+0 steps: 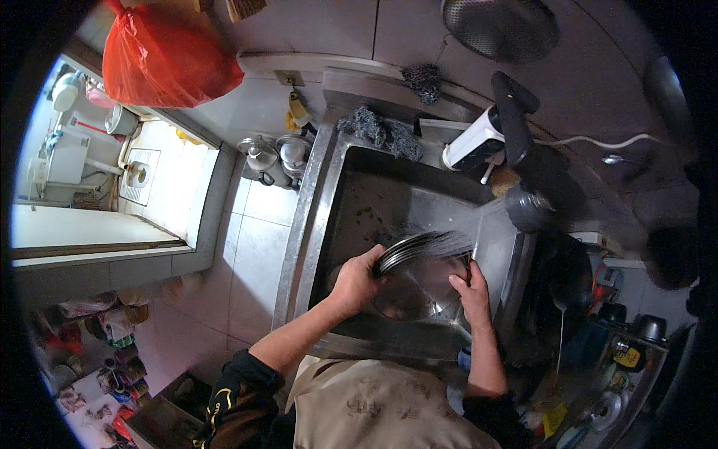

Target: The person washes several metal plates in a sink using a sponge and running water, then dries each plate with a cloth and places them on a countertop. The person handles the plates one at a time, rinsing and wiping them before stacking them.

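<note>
A stack of round metal plates or shallow pans (418, 286) is tilted over the stainless steel sink (370, 202). At its left edge, my left hand (359, 280) grips the stack with the thumb on top. My right hand (472, 292) holds the opposite edge, its thumb on the metal face. Water sprays from a dark faucet head (527, 210) onto the upper rim of the stack. Steel wool scourers (381, 132) lie on the sink's back ledge. The exact number of stacked pieces cannot be told.
A white and black device (474, 140) stands on the back ledge. Lidded metal pots (261, 157) stand left of the sink. A red plastic bag (162, 62) hangs at upper left, a perforated metal strainer (499, 25) on the wall. A rack (639, 359) with kitchenware is at right.
</note>
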Tool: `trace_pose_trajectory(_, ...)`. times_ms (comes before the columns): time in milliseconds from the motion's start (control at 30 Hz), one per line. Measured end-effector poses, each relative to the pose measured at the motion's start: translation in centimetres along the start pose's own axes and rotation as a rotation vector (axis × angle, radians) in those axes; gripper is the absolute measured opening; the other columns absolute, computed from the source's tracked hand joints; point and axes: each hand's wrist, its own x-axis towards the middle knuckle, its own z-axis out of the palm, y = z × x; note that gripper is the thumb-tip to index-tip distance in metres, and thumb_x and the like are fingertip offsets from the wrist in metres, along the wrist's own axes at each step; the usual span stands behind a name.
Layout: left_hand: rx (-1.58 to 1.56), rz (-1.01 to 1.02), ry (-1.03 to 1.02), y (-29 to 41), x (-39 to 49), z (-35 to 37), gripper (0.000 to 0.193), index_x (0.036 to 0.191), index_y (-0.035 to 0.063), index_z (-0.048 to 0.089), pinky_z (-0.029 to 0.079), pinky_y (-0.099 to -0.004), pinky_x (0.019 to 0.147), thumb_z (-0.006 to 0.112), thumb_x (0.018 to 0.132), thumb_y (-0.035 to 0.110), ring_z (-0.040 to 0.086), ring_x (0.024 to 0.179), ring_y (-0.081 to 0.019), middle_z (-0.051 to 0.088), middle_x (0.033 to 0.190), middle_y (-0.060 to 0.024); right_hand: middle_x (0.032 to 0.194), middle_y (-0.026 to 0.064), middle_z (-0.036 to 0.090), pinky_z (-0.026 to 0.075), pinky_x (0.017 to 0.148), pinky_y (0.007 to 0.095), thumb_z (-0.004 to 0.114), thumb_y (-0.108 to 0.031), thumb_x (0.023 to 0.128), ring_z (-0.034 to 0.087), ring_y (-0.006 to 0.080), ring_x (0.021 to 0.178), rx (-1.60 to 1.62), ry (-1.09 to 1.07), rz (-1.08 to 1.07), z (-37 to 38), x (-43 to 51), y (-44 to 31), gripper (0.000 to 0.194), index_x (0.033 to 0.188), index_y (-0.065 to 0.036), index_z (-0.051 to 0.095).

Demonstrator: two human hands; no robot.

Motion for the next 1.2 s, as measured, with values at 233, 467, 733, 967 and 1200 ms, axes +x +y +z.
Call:
trace_pose_trajectory(233,-0.012,0.021,0.024,0.3,-0.7,-0.6,0.037,0.113,0.0073,0.058,0.052,-0.0476,0.079,0.075,0.080,0.007,0.065,0.096,-0.0458,0.068,0.096,-0.0227,0.122,0.0055,0.065,0.045,0.099,0.0293,0.069,-0.012,0.093,0.060,0.0156,0.109,-0.048,0.021,0.076,0.7,0.1,-1.3,0.046,0.135,0.002,0.055)
trace_pose_trajectory(467,-0.272,-0.148,-0.074,-1.9,-0.4,-0.3,0.046,0.126,-0.0003,0.060,0.050,-0.0336,0.097,0.075,0.083,0.002,0.063,0.105,-0.0156,0.069,0.113,-0.0090,0.121,0.0051,0.067,0.046,0.098,0.0315,0.072,-0.019,0.094,0.061,0.0166,0.107,0.009,-0.043,0.067,0.3,1.2,0.9,0.043,0.131,0.000,0.060)
trace_pose_trajectory(733,-0.309,-0.073,-0.009,0.1,-0.2,0.2,0.048,0.109,-0.0018,0.065,0.055,-0.0403,0.078,0.079,0.086,0.038,0.070,0.082,-0.0284,0.072,0.091,-0.0189,0.113,0.0023,0.069,0.049,0.095,0.0330,0.068,-0.018,0.096,0.064,0.0165,0.103,0.102,-0.093,0.260,-0.4,1.5,3.4,0.036,0.128,-0.002,0.062)
trace_pose_trajectory(967,-0.316,0.026,-0.086,1.4,-0.3,-1.3,0.042,0.104,-0.0035,0.064,0.051,-0.0401,0.072,0.052,0.107,0.037,0.062,0.075,-0.0240,0.066,0.082,-0.0154,0.120,0.0044,0.069,0.049,0.099,0.0333,0.065,-0.013,0.097,0.065,0.0171,0.107,0.144,-0.086,0.200,-1.4,1.5,2.1,0.035,0.129,-0.001,0.062)
trace_pose_trajectory(1200,-0.373,-0.110,-0.076,1.1,0.2,-1.7,0.035,0.105,-0.0020,0.066,0.051,-0.0313,0.072,0.051,0.109,0.030,0.058,0.077,-0.0115,0.066,0.084,-0.0041,0.121,0.0041,0.069,0.048,0.100,0.0323,0.066,-0.011,0.095,0.064,0.0154,0.107,0.083,-0.156,0.031,-1.5,1.8,-0.5,0.035,0.128,0.000,0.062)
